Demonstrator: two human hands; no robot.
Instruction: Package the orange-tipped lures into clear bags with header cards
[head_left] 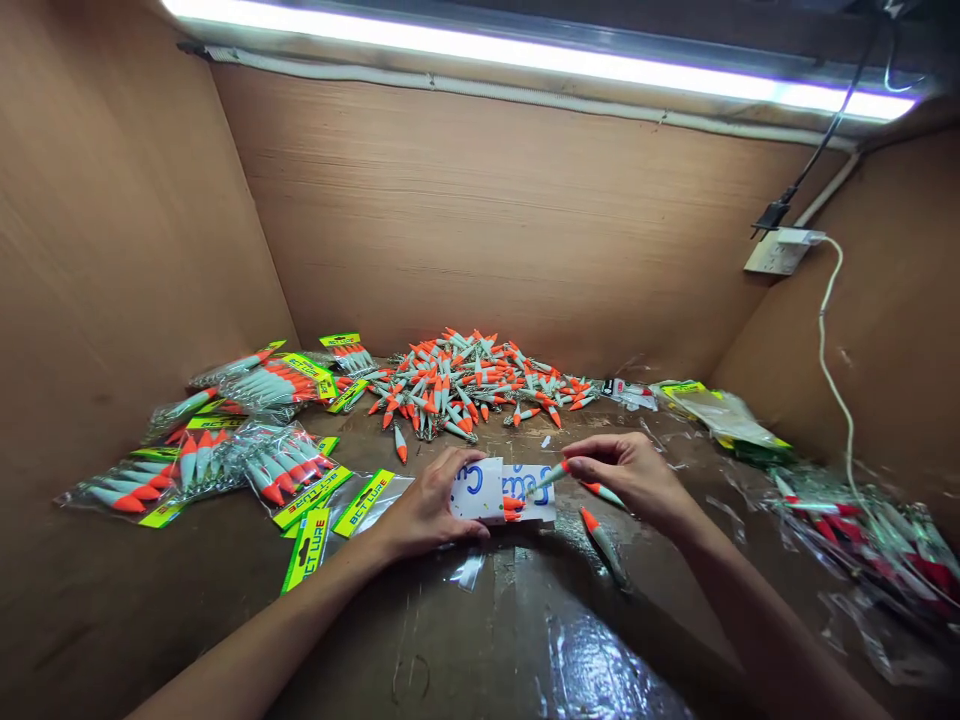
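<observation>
Near the middle of the table, my left hand (pixel 439 505) is closed round a folded white card (pixel 478 490) with blue lettering. Orange tips of a few lures (pixel 512 508) stick out at the card's fold. Between the thumb and fingers of my right hand (pixel 626 475) is a pale fishing lure (pixel 553 478) with an orange tip. It points left over the open flap of the card. Just below my right hand lie a loose lure (pixel 602 545) and another one (pixel 604 493), partly hidden by the fingers.
A large heap of loose lures (pixel 457 385) lies at the back. Filled packets (pixel 277 385) and yellow-headed bags (pixel 367 500) are on the left. More bags (pixel 724 415) and packed red-and-white lures (pixel 825 520) lie right. A white cable (pixel 823 320) hangs from the socket (pixel 780 252).
</observation>
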